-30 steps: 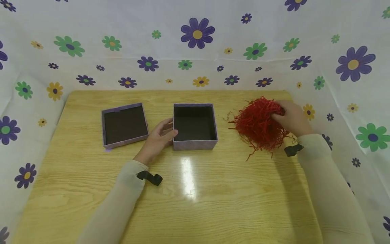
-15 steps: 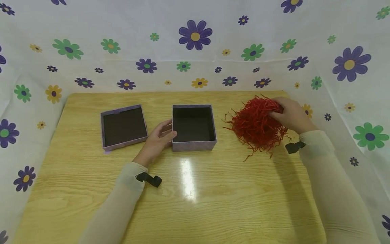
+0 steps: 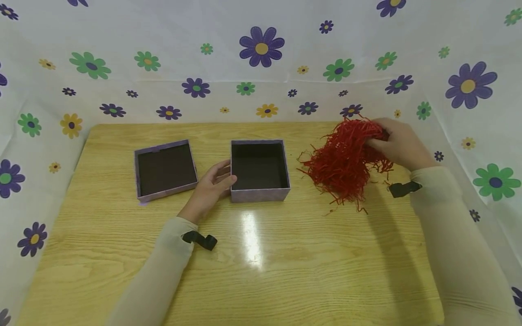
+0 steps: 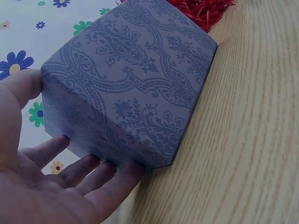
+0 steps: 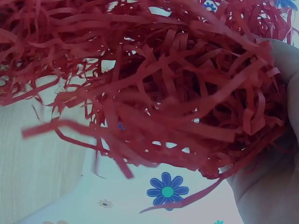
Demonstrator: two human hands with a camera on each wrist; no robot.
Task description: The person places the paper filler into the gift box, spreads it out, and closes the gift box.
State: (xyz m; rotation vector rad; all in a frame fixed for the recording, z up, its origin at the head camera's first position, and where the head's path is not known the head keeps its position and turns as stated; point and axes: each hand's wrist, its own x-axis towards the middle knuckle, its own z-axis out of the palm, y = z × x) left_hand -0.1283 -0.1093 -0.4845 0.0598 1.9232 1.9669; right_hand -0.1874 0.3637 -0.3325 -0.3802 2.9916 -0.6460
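In the head view, a lidless purple box (image 3: pixel 260 194) with a dark inside stands mid-table. My left hand (image 3: pixel 210 185) holds its left side, thumb at the rim and fingertips against the outer wall. The left wrist view shows the box's (image 4: pixel 135 70) paisley-like pattern, with my left hand (image 4: pixel 51 182) beside it. At the table's right, a heap of red shredded paper (image 3: pixel 342 167) lies partly lifted. My right hand (image 3: pixel 403 142) grips a bunch of it from the right; strands still trail to the heap. Red shredded paper (image 5: pixel 177 93) fills most of the right wrist view.
A shallow purple box lid (image 3: pixel 167 170), dark inside facing up, lies left of the box, slightly turned. Small red scraps lie about the heap on the wooden table (image 3: pixel 285 262). A white cloth (image 3: pixel 228 63) printed with flowers hangs behind and at both sides.
My right hand has moved up and to the right, pulling a bunch of red shredded paper up from the heap. The left hand, box and lid stay in place.
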